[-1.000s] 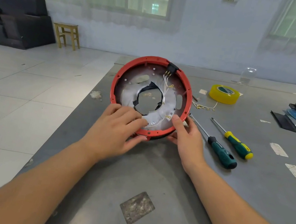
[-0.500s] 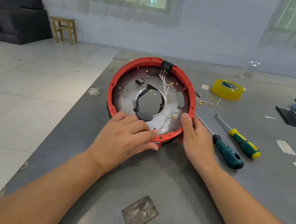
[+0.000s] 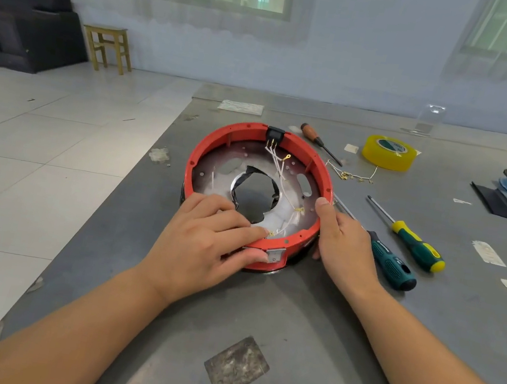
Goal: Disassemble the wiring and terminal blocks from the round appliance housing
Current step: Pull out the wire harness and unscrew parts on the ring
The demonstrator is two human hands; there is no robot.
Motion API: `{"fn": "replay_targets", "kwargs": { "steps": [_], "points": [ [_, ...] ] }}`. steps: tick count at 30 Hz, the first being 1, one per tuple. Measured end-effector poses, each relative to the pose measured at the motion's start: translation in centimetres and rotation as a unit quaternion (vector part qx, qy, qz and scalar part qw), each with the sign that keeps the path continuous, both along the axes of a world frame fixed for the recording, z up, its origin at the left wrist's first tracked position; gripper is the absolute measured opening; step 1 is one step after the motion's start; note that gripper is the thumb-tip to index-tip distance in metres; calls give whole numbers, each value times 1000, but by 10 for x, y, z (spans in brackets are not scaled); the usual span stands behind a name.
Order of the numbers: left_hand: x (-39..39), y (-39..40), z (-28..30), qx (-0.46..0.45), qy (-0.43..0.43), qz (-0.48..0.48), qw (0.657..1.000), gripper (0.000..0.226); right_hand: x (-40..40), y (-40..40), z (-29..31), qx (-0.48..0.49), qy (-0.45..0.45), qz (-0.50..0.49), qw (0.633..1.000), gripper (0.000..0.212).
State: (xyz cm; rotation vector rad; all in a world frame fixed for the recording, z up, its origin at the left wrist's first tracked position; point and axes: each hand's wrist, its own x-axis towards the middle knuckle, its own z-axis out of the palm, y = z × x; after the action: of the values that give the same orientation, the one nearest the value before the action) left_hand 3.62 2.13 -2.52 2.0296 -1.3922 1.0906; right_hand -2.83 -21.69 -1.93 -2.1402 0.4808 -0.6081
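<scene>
Lowered flatter onto the table [image 3: 307, 326], the housing [image 3: 220, 140] is gripped by both hands.

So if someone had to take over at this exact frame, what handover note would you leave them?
Left hand: fingers lie over the near rim of the red housing, fingertips at the brass terminals inside; thumb on the outer wall.
Right hand: grips the housing's right rim, steadying it on the grey table.
Done: one wire bundle already lies out by the yellow tape.
Left: white wires still run from the black terminal block on the far rim.
Tools: two green screwdrivers lie right of the housing.
</scene>
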Motion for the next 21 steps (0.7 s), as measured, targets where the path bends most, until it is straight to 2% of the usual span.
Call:
{"fn": "replay_targets", "kwargs": {
  "steps": [3, 10, 15, 16, 18, 21],
  "points": [
    [-5, -2, 0, 0, 0, -2, 1000, 36, -3, -1, 3, -9, 33, -5, 999, 69],
    [-16, -7, 3, 3, -15, 13, 1000, 37, -3, -4, 6, -52, 38, -6, 998, 71],
    [-17, -8, 4, 7, 13, 5, 1000, 36, -2, -4, 7, -129, 53, -12, 990, 65],
    [-17, -8, 4, 8, 23, 2, 1000, 36, -2, -4, 7, -133, 49, -7, 990, 62],
    [-18, -8, 4, 14, 41, 7, 999, 38, -2, -6, 11, -148, 29, -3, 989, 42],
    [-19, -8, 5, 21, 49, 22, 998, 40, 3, -8, 25, -205, 0, 25, 978, 29]
  ]
}}
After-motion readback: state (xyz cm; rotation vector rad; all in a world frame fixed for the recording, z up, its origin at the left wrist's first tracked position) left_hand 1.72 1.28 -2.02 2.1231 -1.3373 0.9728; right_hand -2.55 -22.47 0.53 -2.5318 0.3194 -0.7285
